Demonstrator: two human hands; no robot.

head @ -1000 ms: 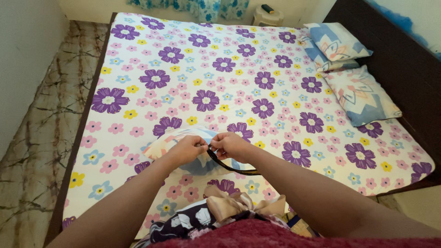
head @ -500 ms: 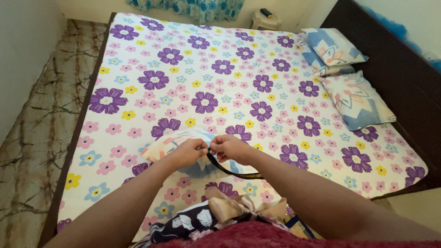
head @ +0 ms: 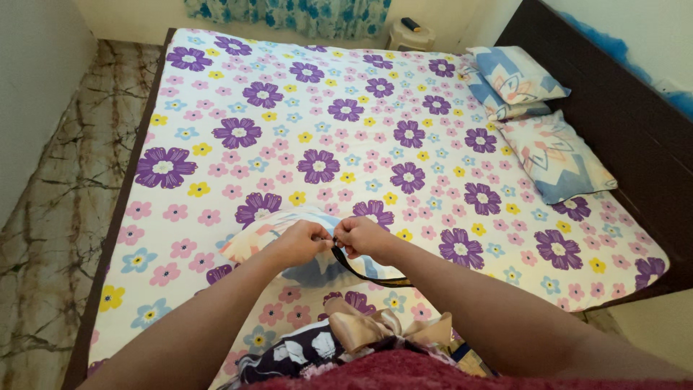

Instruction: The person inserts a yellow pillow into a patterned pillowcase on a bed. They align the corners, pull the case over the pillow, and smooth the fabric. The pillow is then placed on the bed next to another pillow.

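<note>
over the flowered bedsheet [head: 310, 123], both hands [head: 336, 242] pinching a pale patterned pillow [head: 263, 235]

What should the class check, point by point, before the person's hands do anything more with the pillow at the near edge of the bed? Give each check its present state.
1. Both hands on the pillow: ok; left hand and right hand meet at its near edge.
2. Grip firm: cannot tell; the fingertips are curled out of sight.
3. Pillow resting on the bedsheet: ok; it lies flat near the edge.
4. Dark strap free of the hands: not ok; it runs up to the right hand.
5. Other two pillows out of the way: ok; they lie by the headboard.
</note>
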